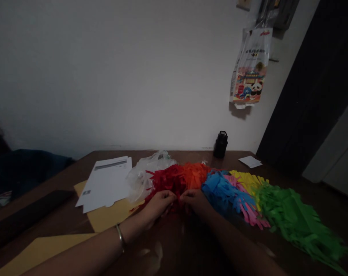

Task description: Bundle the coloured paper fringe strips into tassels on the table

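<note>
My left hand and my right hand face each other at the near edge of a red fringed paper garland. Fingers on both hands are pinched together, and red strips show between them. The hold itself is partly hidden by the fingers. Behind my right hand, orange fringed paper adjoins the red. To its right lie blue fringed paper, pink fringed paper, yellow fringed paper and a long green fringed piece.
Left of the garland sit a crumpled clear plastic bag, white printed sheets and yellow-brown paper. A black bottle stands near the wall, with a small white paper to its right. A printed bag hangs above.
</note>
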Demonstrator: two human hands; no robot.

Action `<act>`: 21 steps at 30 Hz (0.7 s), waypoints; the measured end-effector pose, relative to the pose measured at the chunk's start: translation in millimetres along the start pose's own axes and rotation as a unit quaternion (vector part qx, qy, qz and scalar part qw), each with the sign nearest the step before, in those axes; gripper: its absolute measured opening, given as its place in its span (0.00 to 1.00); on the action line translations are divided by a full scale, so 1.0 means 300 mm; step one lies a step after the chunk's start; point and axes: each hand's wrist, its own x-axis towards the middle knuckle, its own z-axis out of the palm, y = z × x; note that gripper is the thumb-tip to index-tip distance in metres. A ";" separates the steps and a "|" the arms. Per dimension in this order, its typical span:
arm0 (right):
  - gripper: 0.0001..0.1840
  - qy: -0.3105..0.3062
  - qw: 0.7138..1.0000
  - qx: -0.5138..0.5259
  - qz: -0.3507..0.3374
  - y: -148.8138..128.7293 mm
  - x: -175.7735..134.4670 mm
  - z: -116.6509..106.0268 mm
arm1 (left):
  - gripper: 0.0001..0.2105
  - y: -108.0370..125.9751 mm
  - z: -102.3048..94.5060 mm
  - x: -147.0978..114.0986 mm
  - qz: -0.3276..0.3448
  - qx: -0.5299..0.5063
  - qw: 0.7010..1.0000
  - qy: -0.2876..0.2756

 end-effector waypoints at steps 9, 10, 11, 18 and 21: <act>0.15 0.010 1.000 0.028 -0.001 -0.002 0.000 0.002 | 0.12 0.010 -0.004 -0.020 -0.047 0.041 0.994 -0.095; 0.15 0.011 0.999 0.030 -0.004 -0.004 -0.002 0.004 | 0.11 0.013 -0.004 -0.023 -0.049 0.042 0.993 -0.103; 0.16 0.013 0.999 0.031 -0.006 -0.005 -0.004 0.005 | 0.10 0.017 -0.004 -0.027 -0.051 0.041 0.992 -0.110; 0.17 0.024 0.999 0.032 -0.014 -0.013 -0.008 0.005 | 0.12 0.064 -0.016 -0.073 -0.060 0.037 0.986 -0.152; 0.15 0.028 0.999 0.031 -0.016 -0.014 -0.006 0.004 | 0.16 0.080 -0.024 -0.096 -0.070 0.035 0.984 -0.159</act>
